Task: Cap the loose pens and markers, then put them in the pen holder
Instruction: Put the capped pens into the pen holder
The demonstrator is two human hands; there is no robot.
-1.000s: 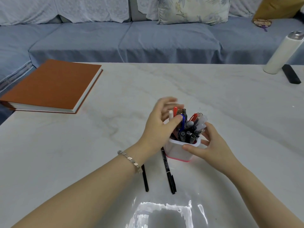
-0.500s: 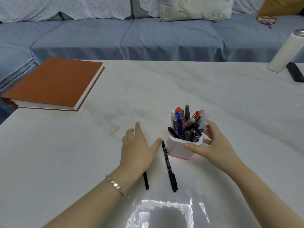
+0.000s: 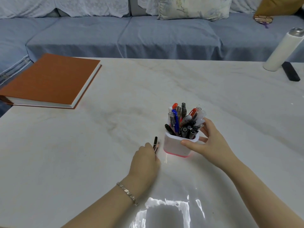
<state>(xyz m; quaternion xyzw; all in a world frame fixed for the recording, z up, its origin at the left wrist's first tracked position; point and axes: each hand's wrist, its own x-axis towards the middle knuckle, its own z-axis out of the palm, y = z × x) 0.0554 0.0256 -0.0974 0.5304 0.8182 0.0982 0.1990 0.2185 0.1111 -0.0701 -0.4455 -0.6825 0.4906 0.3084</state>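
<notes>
A pale marble-look surface (image 3: pixel 98 153) stands before a blue-grey sofa (image 3: pixel 148 35). The right grip (image 3: pixel 212 143) clamps the white, pink-based plastic pen holder (image 3: pixel 174 146), thumb on the near wall and fingers behind. The holder is packed with roughly a dozen capped pens and markers (image 3: pixel 184 122), too crowded to count exactly, so the task looks nearly done. Just to the holder's left, the left grip (image 3: pixel 144 159) is curled around a slim black pen (image 3: pixel 155 142). A second thin tip shows beside it, though I cannot tell if that is another pen or whether either is capped. What's left is dropping these in. Far beyond the left grip lies one orange-brown hardcover book (image 3: pixel 49 79). Far beyond the right grip stand one white bottle (image 3: pixel 279 50) and one flat black bar (image 3: pixel 290 71).
</notes>
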